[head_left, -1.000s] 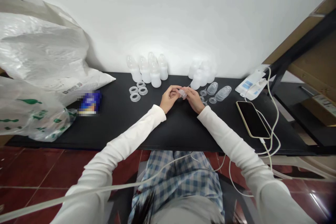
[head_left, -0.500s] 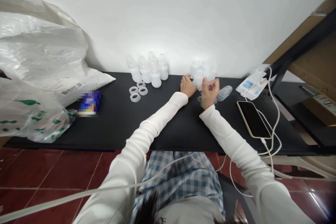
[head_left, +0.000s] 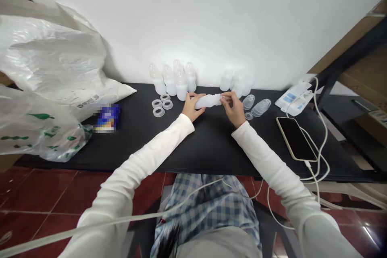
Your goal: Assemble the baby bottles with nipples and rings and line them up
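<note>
My left hand is wrapped round the base end of a white plastic bottle that lies sideways above the black table. At the bottle's mouth end my right hand is closed, pinching a small clear piece there that I cannot make out well. Several capped white bottles stand at the wall behind my left hand. More open white bottles stand behind my right hand. Three white rings lie left of my left hand.
Clear plastic caps lie right of my right hand. A phone on a white cable and a white pack lie at the right. Large plastic bags and a blue packet fill the left end.
My left hand took a bottle from the right-hand group and brought it to the middle. My right hand came back with its small piece and now meets the bottle's mouth.
</note>
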Demonstrator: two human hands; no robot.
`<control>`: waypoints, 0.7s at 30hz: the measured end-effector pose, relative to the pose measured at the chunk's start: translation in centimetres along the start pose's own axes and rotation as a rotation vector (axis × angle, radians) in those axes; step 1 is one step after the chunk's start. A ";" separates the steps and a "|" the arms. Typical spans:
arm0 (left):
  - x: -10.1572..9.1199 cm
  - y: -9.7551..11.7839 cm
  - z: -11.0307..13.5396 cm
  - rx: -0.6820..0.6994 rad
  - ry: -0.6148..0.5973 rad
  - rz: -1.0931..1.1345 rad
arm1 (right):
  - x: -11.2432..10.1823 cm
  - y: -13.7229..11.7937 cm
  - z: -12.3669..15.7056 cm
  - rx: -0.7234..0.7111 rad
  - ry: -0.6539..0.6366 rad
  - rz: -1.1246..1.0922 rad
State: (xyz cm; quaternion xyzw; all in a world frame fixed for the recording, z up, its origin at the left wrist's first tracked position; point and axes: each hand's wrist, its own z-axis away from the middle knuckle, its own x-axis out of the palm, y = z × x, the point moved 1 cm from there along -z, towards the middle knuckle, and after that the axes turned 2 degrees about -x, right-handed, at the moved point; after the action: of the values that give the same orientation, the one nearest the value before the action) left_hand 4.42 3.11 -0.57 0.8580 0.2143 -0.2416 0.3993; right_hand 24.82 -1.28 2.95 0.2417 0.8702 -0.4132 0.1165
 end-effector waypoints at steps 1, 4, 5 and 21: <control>-0.9 -0.6 0.4 0.041 -0.015 -0.017 | 0.3 0.0 0.1 -0.014 -0.061 -0.018; -2.9 -2.0 1.0 0.120 -0.058 -0.009 | 0.7 0.3 0.5 -0.019 -0.163 -0.069; -3.3 -2.3 1.0 0.128 -0.055 0.016 | 0.7 0.3 0.6 -0.017 -0.180 -0.086; -4.0 0.0 0.8 -0.699 -0.318 0.721 | 0.5 -0.8 1.1 -0.025 -0.302 -0.413</control>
State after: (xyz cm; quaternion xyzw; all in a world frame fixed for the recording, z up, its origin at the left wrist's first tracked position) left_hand 1.07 1.75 1.31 0.6455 -0.0899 -0.1304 0.7472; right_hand 23.97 -2.39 2.64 -0.0069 0.8789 -0.4487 0.1614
